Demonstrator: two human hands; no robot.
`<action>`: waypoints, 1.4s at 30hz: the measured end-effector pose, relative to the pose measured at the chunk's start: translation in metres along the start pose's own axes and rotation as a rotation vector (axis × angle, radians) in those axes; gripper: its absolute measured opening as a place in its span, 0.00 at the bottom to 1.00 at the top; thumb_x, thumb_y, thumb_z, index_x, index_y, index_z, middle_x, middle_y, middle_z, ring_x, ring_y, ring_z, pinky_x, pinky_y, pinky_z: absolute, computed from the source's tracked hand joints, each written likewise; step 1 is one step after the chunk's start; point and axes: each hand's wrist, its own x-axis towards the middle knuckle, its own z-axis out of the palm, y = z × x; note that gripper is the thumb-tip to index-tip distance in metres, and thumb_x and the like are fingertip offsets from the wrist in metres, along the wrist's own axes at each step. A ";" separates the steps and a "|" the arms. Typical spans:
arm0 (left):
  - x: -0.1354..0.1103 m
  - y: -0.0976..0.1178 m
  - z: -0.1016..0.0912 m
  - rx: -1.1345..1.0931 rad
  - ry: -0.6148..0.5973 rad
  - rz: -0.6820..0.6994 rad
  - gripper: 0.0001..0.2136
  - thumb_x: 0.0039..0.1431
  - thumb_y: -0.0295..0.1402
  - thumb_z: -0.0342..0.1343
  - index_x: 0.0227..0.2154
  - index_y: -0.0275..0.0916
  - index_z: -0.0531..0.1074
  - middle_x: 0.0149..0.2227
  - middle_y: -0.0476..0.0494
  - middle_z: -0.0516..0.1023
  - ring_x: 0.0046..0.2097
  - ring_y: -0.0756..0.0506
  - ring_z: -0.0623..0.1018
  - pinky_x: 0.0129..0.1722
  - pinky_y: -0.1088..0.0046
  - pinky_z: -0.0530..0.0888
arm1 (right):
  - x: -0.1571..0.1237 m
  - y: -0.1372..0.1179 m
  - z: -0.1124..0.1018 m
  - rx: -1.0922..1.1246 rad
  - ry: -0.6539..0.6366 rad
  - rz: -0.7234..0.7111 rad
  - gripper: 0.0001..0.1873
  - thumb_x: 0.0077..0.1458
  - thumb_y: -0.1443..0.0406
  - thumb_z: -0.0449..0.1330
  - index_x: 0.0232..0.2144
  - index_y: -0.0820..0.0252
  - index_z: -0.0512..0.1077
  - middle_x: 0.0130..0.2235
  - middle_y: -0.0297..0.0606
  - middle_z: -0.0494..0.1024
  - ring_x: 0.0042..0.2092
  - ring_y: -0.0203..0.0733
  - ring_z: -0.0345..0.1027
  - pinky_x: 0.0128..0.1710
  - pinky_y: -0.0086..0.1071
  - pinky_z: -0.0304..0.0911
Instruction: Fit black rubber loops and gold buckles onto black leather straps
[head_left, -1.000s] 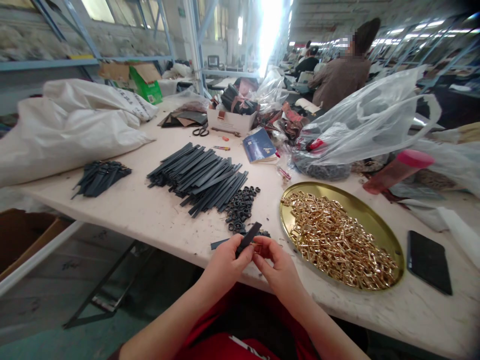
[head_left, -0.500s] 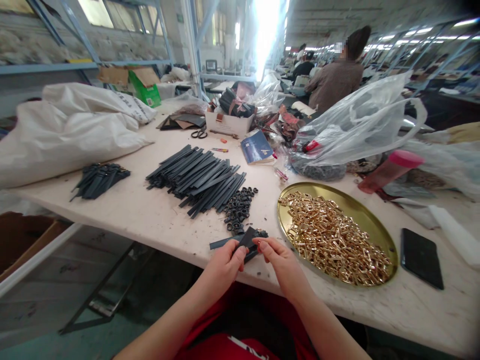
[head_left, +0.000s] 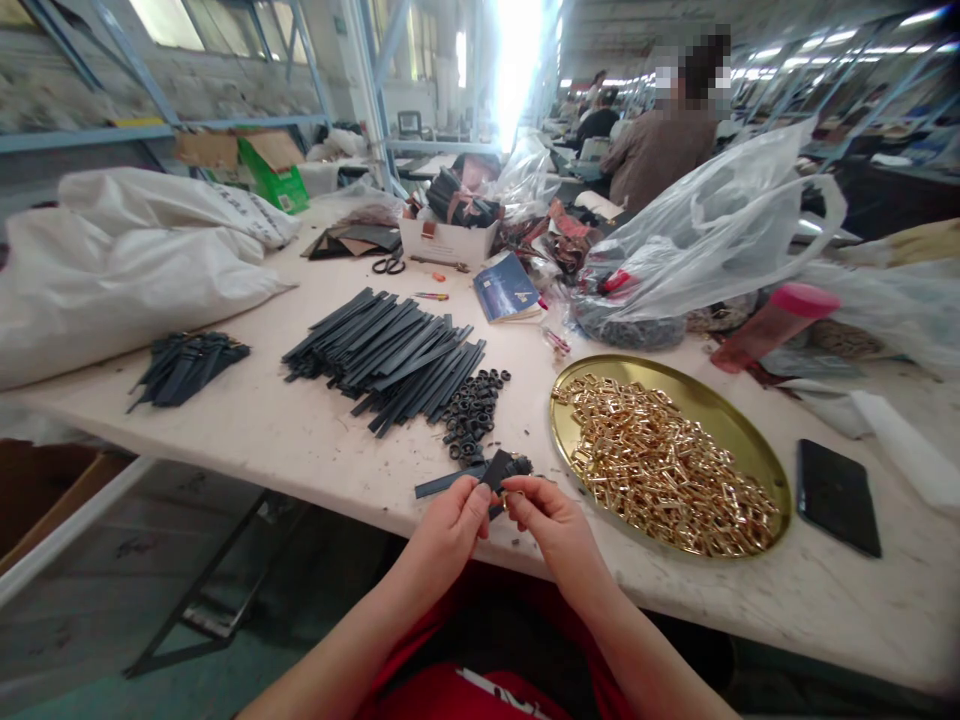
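My left hand [head_left: 448, 525] pinches one end of a short black strap [head_left: 496, 471] at the table's near edge. My right hand [head_left: 550, 518] pinches the same strap from the right, with a small gold buckle [head_left: 512, 495] between its fingertips. Just beyond the hands lie several black rubber loops [head_left: 474, 413] and another black strap piece [head_left: 442, 484]. A heap of long black straps [head_left: 390, 352] lies further back. To the right stands a round gold tray [head_left: 750, 445] heaped with gold buckles [head_left: 660, 465].
A black phone [head_left: 838, 496] lies right of the tray. White sacks [head_left: 120, 265] fill the left, a small strap pile [head_left: 184, 365] beside them. Plastic bags [head_left: 705, 250], a pink bottle [head_left: 772, 325], a blue booklet [head_left: 506, 288], scissors [head_left: 388, 265] and a white box [head_left: 446, 238] stand behind. People work beyond.
The strap in my hands has dropped from a raised slant to lie lower between the fingertips. Both hands have drawn closer together around the gold buckle.
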 end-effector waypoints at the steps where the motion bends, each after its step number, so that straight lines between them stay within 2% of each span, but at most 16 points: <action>1: -0.001 -0.001 -0.002 0.021 -0.014 -0.002 0.15 0.59 0.42 0.41 0.25 0.38 0.65 0.19 0.52 0.63 0.24 0.51 0.64 0.25 0.77 0.60 | 0.002 0.000 -0.001 0.091 0.027 0.050 0.12 0.40 0.60 0.65 0.30 0.59 0.75 0.25 0.31 0.73 0.26 0.32 0.63 0.28 0.28 0.61; 5: -0.007 0.000 -0.007 0.169 -0.117 -0.005 0.14 0.58 0.40 0.42 0.27 0.38 0.67 0.22 0.50 0.67 0.26 0.48 0.66 0.28 0.75 0.62 | 0.006 -0.001 0.000 0.428 0.058 0.255 0.15 0.37 0.63 0.67 0.32 0.57 0.75 0.29 0.32 0.74 0.26 0.29 0.64 0.28 0.26 0.64; 9: -0.008 0.006 -0.008 0.191 -0.148 0.024 0.12 0.56 0.39 0.44 0.28 0.39 0.69 0.28 0.46 0.73 0.33 0.45 0.70 0.34 0.73 0.65 | 0.000 0.001 0.006 0.441 -0.003 0.327 0.15 0.38 0.63 0.67 0.32 0.58 0.75 0.28 0.31 0.73 0.25 0.29 0.64 0.27 0.26 0.64; 11: -0.007 0.009 -0.007 0.162 -0.177 0.044 0.11 0.56 0.37 0.45 0.30 0.38 0.69 0.32 0.44 0.74 0.36 0.45 0.70 0.37 0.73 0.65 | -0.005 0.003 0.008 0.349 -0.021 0.276 0.14 0.39 0.61 0.66 0.32 0.59 0.74 0.28 0.32 0.72 0.25 0.30 0.63 0.27 0.27 0.63; 13: -0.006 0.008 -0.005 0.126 -0.189 0.044 0.09 0.55 0.36 0.46 0.33 0.38 0.68 0.34 0.45 0.73 0.36 0.46 0.70 0.37 0.73 0.66 | -0.009 0.005 0.009 0.194 -0.015 0.147 0.12 0.41 0.60 0.65 0.30 0.60 0.73 0.27 0.31 0.72 0.25 0.31 0.61 0.26 0.27 0.60; 15: -0.007 0.005 -0.004 0.075 -0.196 0.002 0.08 0.55 0.36 0.47 0.33 0.38 0.65 0.29 0.48 0.72 0.30 0.49 0.69 0.31 0.75 0.66 | -0.013 0.006 0.008 0.023 -0.006 0.009 0.10 0.44 0.60 0.63 0.28 0.60 0.71 0.25 0.30 0.70 0.26 0.32 0.60 0.27 0.26 0.58; 17: -0.008 0.001 -0.002 -0.001 -0.231 -0.066 0.09 0.56 0.39 0.46 0.31 0.38 0.63 0.22 0.53 0.67 0.22 0.52 0.65 0.22 0.79 0.62 | -0.015 0.004 0.007 -0.102 -0.023 -0.059 0.09 0.47 0.59 0.61 0.25 0.60 0.70 0.23 0.29 0.68 0.26 0.32 0.59 0.27 0.27 0.57; 20: -0.010 -0.002 0.000 -0.135 -0.284 -0.147 0.11 0.56 0.41 0.44 0.29 0.38 0.60 0.18 0.56 0.63 0.16 0.56 0.58 0.15 0.81 0.55 | -0.018 0.000 0.006 -0.129 -0.072 -0.034 0.13 0.52 0.57 0.56 0.23 0.61 0.67 0.22 0.30 0.66 0.26 0.33 0.59 0.28 0.28 0.57; 25: -0.013 -0.002 0.006 -0.194 -0.226 -0.169 0.08 0.55 0.37 0.45 0.27 0.37 0.61 0.17 0.55 0.65 0.14 0.57 0.58 0.14 0.82 0.54 | -0.019 -0.002 0.008 -0.047 -0.093 0.012 0.13 0.52 0.56 0.55 0.25 0.60 0.65 0.24 0.29 0.67 0.26 0.33 0.60 0.28 0.28 0.59; 30: -0.017 -0.005 0.011 -0.189 -0.155 -0.183 0.07 0.54 0.37 0.45 0.26 0.38 0.61 0.16 0.56 0.65 0.14 0.57 0.58 0.13 0.82 0.54 | -0.021 0.003 0.007 -0.221 -0.055 -0.089 0.14 0.54 0.55 0.51 0.26 0.59 0.64 0.23 0.30 0.68 0.26 0.34 0.62 0.27 0.29 0.59; 35: -0.017 -0.007 0.011 -0.222 -0.198 -0.204 0.07 0.53 0.36 0.46 0.27 0.38 0.60 0.17 0.55 0.66 0.14 0.57 0.58 0.14 0.81 0.54 | -0.026 0.004 0.005 -0.506 0.027 -0.258 0.12 0.56 0.57 0.48 0.27 0.58 0.63 0.23 0.32 0.68 0.26 0.37 0.63 0.28 0.31 0.58; 37: -0.018 -0.008 0.012 -0.203 -0.175 -0.207 0.08 0.54 0.38 0.45 0.27 0.38 0.59 0.17 0.55 0.67 0.14 0.56 0.59 0.15 0.81 0.55 | -0.028 0.003 0.003 -0.624 0.054 -0.359 0.10 0.55 0.59 0.49 0.29 0.58 0.65 0.26 0.35 0.71 0.29 0.39 0.64 0.30 0.32 0.59; 39: -0.020 -0.009 0.011 -0.124 -0.116 -0.195 0.08 0.54 0.38 0.45 0.26 0.39 0.59 0.17 0.56 0.67 0.15 0.55 0.61 0.16 0.80 0.57 | -0.029 0.003 0.001 -0.672 0.028 -0.417 0.07 0.54 0.61 0.52 0.30 0.58 0.66 0.29 0.36 0.72 0.32 0.40 0.65 0.33 0.33 0.59; 40: -0.021 -0.009 0.010 -0.072 -0.094 -0.180 0.09 0.55 0.39 0.45 0.26 0.39 0.60 0.17 0.56 0.67 0.16 0.55 0.62 0.17 0.80 0.57 | -0.028 0.003 -0.001 -0.662 -0.001 -0.406 0.06 0.53 0.62 0.53 0.30 0.58 0.66 0.30 0.36 0.72 0.33 0.40 0.65 0.33 0.33 0.59; 42: -0.023 -0.007 0.007 0.024 -0.099 -0.136 0.10 0.55 0.39 0.45 0.25 0.39 0.61 0.16 0.56 0.67 0.17 0.54 0.63 0.18 0.79 0.58 | -0.025 0.002 -0.003 -0.579 -0.077 -0.296 0.06 0.51 0.61 0.55 0.29 0.58 0.66 0.28 0.34 0.71 0.31 0.38 0.64 0.31 0.31 0.59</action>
